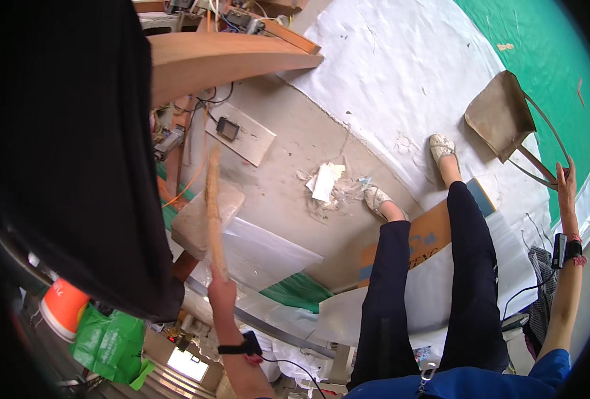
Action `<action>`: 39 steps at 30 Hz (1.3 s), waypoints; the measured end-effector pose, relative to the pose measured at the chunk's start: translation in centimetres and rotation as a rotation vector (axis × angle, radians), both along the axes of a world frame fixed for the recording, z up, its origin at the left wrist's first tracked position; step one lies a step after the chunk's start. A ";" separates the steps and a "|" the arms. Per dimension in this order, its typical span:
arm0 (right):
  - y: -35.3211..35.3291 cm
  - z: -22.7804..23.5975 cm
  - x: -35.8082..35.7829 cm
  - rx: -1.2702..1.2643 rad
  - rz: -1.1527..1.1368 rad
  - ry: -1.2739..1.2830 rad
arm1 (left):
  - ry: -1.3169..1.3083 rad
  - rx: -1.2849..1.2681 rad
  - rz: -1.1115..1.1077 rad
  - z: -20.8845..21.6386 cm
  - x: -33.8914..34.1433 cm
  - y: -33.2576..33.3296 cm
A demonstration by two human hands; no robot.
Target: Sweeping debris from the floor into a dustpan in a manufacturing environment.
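Observation:
My left hand [222, 290] is closed round the lower end of a pale wooden stick [213, 213], which points away from me and looks slightly blurred. My right hand [565, 189], at the far right, is at the handle end of a brown scoop-shaped dustpan [501, 114]. A thin curved loop joins the dustpan to the place where my fingers close; they are partly hidden. White paper scraps and fluffy litter [325, 183] lie in a small heap on the floor, between the stick and the dustpan. Both wrists wear black straps with cables.
White sheeting [401, 86] and green sheeting [541, 46] cover the floor beyond. A curved wooden board [235, 56], a grey block [201, 219] and cables stand at the left, where black fabric blocks the view. A printed cardboard piece [408, 233] lies by my legs.

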State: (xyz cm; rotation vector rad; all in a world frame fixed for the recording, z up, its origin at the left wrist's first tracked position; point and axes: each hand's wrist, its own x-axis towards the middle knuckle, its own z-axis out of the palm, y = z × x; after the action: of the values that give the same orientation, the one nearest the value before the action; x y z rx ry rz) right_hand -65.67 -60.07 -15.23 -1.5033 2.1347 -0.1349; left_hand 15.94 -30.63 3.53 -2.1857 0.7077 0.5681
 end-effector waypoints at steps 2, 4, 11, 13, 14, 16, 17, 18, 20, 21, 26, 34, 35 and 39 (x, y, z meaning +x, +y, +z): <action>-0.3 -0.1 0.0 -0.021 -0.017 -0.017 | 0.055 -0.228 0.632 0.9 -0.6 0.2; -0.4 -0.1 0.1 0.021 0.013 0.029 | 0.175 -0.427 0.760 -1.0 0.9 -0.7; -0.3 0.2 0.4 0.014 -0.014 0.025 | 0.301 -0.500 0.914 -16.1 3.8 -2.0; -0.5 0.3 0.5 0.044 -0.006 -0.026 | 0.256 -0.398 0.651 -18.0 0.0 0.8; -0.4 0.4 0.6 0.050 0.005 -0.032 | 0.286 -0.380 0.614 -17.2 -2.7 3.0; -0.5 0.7 0.9 0.019 0.004 -0.022 | 0.296 -0.175 0.668 -14.6 -8.2 6.6; -0.6 1.0 1.1 0.025 -0.014 -0.066 | 0.366 -0.176 0.748 -12.3 -10.2 8.1; -0.5 1.1 1.4 0.067 0.021 -0.015 | 0.305 -0.245 0.843 -9.9 -12.4 9.4; -0.5 1.6 1.9 0.065 0.008 0.032 | 0.317 -0.437 0.987 -4.8 -15.5 11.6; -0.6 1.7 2.1 0.080 0.042 0.013 | 0.318 -0.582 1.043 -2.9 -16.5 12.4; -1.2 1.7 1.8 0.069 0.077 0.051 | 0.156 -0.559 1.196 -4.1 -13.3 13.3; -0.9 1.1 1.1 0.031 0.066 0.047 | 0.420 -0.461 1.259 -11.4 -17.0 9.8; -0.9 1.1 1.3 0.039 0.057 0.064 | 0.478 -0.421 1.215 -9.2 -18.8 9.7; -1.0 1.8 2.5 0.039 0.059 0.096 | 0.450 -0.450 1.045 0.7 -21.1 7.7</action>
State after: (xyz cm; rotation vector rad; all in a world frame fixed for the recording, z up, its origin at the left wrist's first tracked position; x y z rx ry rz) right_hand -63.22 -61.09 -13.39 -1.5780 2.1517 -0.0001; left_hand -5.18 -22.91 4.24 -2.7983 -0.2129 1.5769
